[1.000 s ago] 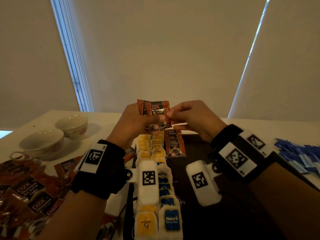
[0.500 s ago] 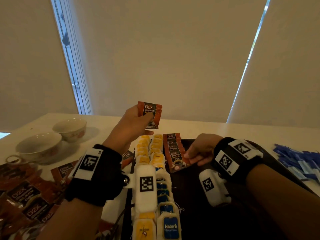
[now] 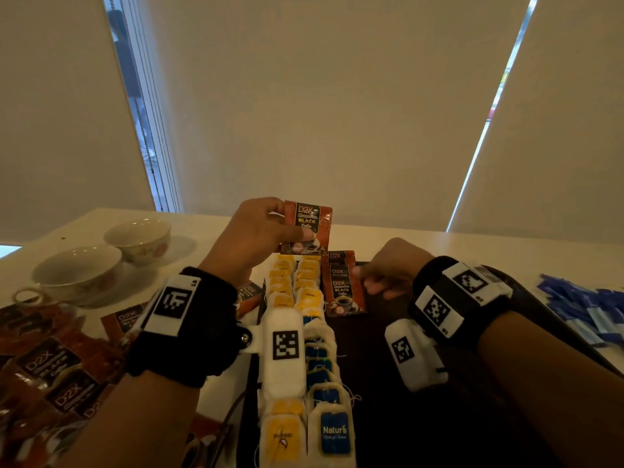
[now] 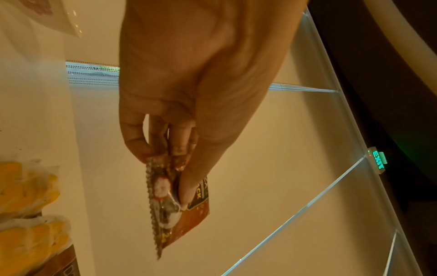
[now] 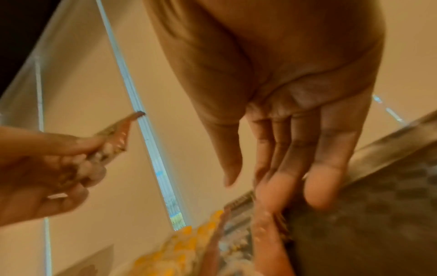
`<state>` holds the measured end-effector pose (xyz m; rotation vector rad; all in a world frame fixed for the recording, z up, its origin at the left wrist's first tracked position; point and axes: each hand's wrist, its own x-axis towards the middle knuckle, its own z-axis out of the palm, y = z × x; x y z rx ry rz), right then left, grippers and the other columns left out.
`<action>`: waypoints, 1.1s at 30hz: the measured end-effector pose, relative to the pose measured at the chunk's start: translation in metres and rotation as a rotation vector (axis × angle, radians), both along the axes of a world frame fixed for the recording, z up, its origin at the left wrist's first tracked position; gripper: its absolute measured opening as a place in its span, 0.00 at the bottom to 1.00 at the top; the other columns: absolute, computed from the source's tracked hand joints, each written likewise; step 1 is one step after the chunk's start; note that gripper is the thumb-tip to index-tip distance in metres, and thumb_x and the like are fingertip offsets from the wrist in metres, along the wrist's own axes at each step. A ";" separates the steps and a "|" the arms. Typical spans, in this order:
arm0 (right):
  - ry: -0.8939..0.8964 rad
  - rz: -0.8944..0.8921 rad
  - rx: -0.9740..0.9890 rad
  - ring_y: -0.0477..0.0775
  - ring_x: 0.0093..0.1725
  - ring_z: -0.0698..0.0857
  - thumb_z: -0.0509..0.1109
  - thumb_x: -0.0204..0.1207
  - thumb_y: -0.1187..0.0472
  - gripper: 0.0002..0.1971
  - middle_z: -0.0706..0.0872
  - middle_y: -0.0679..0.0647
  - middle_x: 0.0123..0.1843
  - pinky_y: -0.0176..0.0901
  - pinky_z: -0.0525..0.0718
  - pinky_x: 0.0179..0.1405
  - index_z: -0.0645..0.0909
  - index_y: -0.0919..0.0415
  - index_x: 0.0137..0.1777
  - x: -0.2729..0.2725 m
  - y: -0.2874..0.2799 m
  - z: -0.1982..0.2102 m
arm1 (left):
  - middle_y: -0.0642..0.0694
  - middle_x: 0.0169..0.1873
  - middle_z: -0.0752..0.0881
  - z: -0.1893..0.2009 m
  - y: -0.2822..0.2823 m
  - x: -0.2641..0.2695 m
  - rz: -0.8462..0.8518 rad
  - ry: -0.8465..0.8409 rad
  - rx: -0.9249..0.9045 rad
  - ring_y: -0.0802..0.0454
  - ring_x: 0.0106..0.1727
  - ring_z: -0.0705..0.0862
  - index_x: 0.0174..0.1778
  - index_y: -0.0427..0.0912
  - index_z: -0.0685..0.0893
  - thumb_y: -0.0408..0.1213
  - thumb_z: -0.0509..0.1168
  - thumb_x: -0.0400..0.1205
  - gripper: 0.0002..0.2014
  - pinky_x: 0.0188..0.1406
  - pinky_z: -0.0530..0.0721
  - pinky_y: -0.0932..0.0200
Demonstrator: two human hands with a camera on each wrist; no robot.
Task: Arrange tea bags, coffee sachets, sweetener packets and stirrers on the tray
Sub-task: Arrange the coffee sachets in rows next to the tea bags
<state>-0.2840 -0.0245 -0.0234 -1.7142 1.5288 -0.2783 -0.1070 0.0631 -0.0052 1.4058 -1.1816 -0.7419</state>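
Note:
My left hand (image 3: 287, 228) is raised over the far end of the tray and pinches a brown D2X coffee sachet (image 3: 309, 224) between thumb and fingers; the left wrist view shows the same grip (image 4: 182, 168) on the sachet (image 4: 189, 214). My right hand (image 3: 374, 282) is low on the dark tray (image 3: 439, 417). Its straight fingers (image 5: 316, 186) touch the right edge of a short overlapping row of coffee sachets (image 3: 344, 292). Two rows of tea bags, yellow (image 3: 293, 282) and blue (image 3: 326, 430), run down the tray's left side.
Loose coffee sachets (image 3: 50, 366) lie piled on the white table at the left. Two cups (image 3: 138, 236) (image 3: 79, 275) stand behind them. A heap of blue packets (image 3: 580, 309) lies to the right of the tray.
The right hand left the sachets held by the left hand and came down to the sachet row on the tray. The left hand stayed raised with a sachet.

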 end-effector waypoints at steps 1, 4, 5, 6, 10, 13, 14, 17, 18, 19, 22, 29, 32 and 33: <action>-0.086 -0.012 -0.059 0.48 0.34 0.83 0.71 0.77 0.55 0.11 0.85 0.55 0.37 0.40 0.83 0.35 0.81 0.65 0.47 0.001 0.001 0.003 | 0.45 0.41 0.89 0.000 0.000 0.000 0.000 -0.001 0.008 0.56 0.35 0.89 0.46 0.42 0.83 0.32 0.76 0.71 0.11 0.33 0.86 0.66; -0.450 0.020 -0.040 0.49 0.40 0.86 0.66 0.78 0.48 0.18 0.87 0.55 0.41 0.41 0.87 0.40 0.83 0.64 0.50 0.003 0.013 0.018 | 0.41 0.43 0.89 -0.002 0.000 -0.001 -0.002 0.006 0.021 0.52 0.37 0.89 0.48 0.38 0.83 0.31 0.76 0.71 0.13 0.36 0.88 0.61; -0.528 0.057 -0.017 0.49 0.42 0.87 0.66 0.78 0.47 0.18 0.88 0.55 0.42 0.42 0.89 0.41 0.84 0.64 0.51 0.004 0.018 0.023 | 0.40 0.43 0.89 -0.002 0.000 -0.001 -0.005 0.014 0.018 0.52 0.37 0.89 0.48 0.36 0.83 0.29 0.76 0.70 0.13 0.35 0.88 0.61; -0.563 0.098 -0.012 0.49 0.44 0.88 0.68 0.76 0.48 0.18 0.89 0.54 0.43 0.42 0.89 0.42 0.85 0.63 0.51 0.004 0.022 0.026 | 0.39 0.43 0.88 -0.003 0.000 -0.002 -0.014 0.027 0.017 0.52 0.36 0.89 0.48 0.34 0.82 0.28 0.76 0.70 0.14 0.33 0.88 0.61; -0.510 0.168 -0.080 0.47 0.42 0.87 0.74 0.72 0.63 0.06 0.87 0.53 0.42 0.39 0.89 0.41 0.84 0.64 0.48 0.006 0.029 0.028 | 0.40 0.41 0.88 -0.002 0.001 -0.006 -0.075 0.024 0.038 0.55 0.31 0.89 0.48 0.33 0.81 0.27 0.75 0.70 0.13 0.31 0.88 0.63; -0.494 0.109 -0.055 0.49 0.42 0.87 0.75 0.70 0.67 0.04 0.88 0.56 0.43 0.40 0.89 0.41 0.83 0.63 0.43 0.002 0.027 0.027 | 0.41 0.41 0.88 -0.002 0.001 -0.007 -0.098 0.032 0.044 0.53 0.35 0.89 0.48 0.38 0.82 0.29 0.75 0.71 0.12 0.33 0.88 0.60; -0.475 0.078 -0.024 0.49 0.41 0.87 0.75 0.70 0.68 0.04 0.88 0.56 0.43 0.39 0.89 0.38 0.83 0.64 0.43 -0.001 0.025 0.027 | 0.41 0.42 0.87 -0.002 0.000 -0.006 -0.083 0.032 0.042 0.52 0.38 0.88 0.50 0.39 0.82 0.32 0.75 0.72 0.13 0.36 0.88 0.58; -0.275 0.021 0.062 0.48 0.36 0.86 0.74 0.71 0.69 0.04 0.87 0.55 0.39 0.36 0.86 0.30 0.83 0.64 0.43 -0.013 0.020 0.020 | 0.44 0.46 0.87 -0.001 0.000 0.001 0.001 0.010 0.024 0.53 0.47 0.87 0.55 0.44 0.82 0.42 0.74 0.74 0.16 0.43 0.87 0.57; -0.194 0.018 0.085 0.47 0.36 0.85 0.74 0.71 0.69 0.03 0.87 0.55 0.38 0.37 0.86 0.32 0.83 0.63 0.43 -0.016 0.019 0.016 | 0.45 0.47 0.87 0.000 0.000 0.002 0.014 0.015 0.016 0.53 0.47 0.86 0.56 0.45 0.82 0.43 0.74 0.74 0.16 0.44 0.87 0.57; -0.122 0.016 0.108 0.48 0.36 0.84 0.74 0.71 0.69 0.03 0.87 0.55 0.38 0.38 0.85 0.36 0.83 0.63 0.42 -0.019 0.018 0.012 | 0.45 0.47 0.87 0.001 0.001 0.004 0.021 0.020 0.011 0.53 0.48 0.86 0.56 0.45 0.82 0.43 0.74 0.74 0.16 0.44 0.87 0.58; 0.034 0.025 0.177 0.49 0.38 0.83 0.73 0.72 0.69 0.03 0.85 0.56 0.40 0.39 0.84 0.43 0.83 0.65 0.45 -0.022 0.014 -0.001 | 0.46 0.47 0.87 0.004 0.003 0.005 0.023 0.016 0.001 0.53 0.48 0.86 0.57 0.45 0.82 0.43 0.74 0.75 0.16 0.43 0.86 0.59; 0.121 0.059 0.210 0.48 0.35 0.85 0.74 0.71 0.69 0.04 0.87 0.55 0.35 0.37 0.85 0.38 0.82 0.66 0.43 -0.013 0.009 -0.004 | 0.45 0.48 0.87 0.004 0.003 0.005 0.003 -0.020 0.033 0.50 0.50 0.86 0.55 0.44 0.83 0.43 0.74 0.74 0.15 0.47 0.86 0.56; 0.144 0.086 0.202 0.47 0.32 0.86 0.75 0.70 0.69 0.04 0.88 0.52 0.28 0.36 0.86 0.34 0.82 0.65 0.42 -0.009 0.009 -0.003 | 0.45 0.48 0.87 0.003 0.003 0.005 0.007 -0.025 0.037 0.50 0.50 0.86 0.54 0.45 0.84 0.43 0.74 0.74 0.15 0.47 0.86 0.55; 0.147 0.092 0.197 0.47 0.33 0.86 0.75 0.70 0.69 0.04 0.88 0.52 0.28 0.36 0.86 0.35 0.82 0.64 0.41 -0.008 0.009 -0.003 | 0.45 0.48 0.87 0.003 0.003 0.005 0.005 -0.028 0.038 0.51 0.50 0.86 0.54 0.45 0.84 0.43 0.74 0.74 0.15 0.47 0.86 0.56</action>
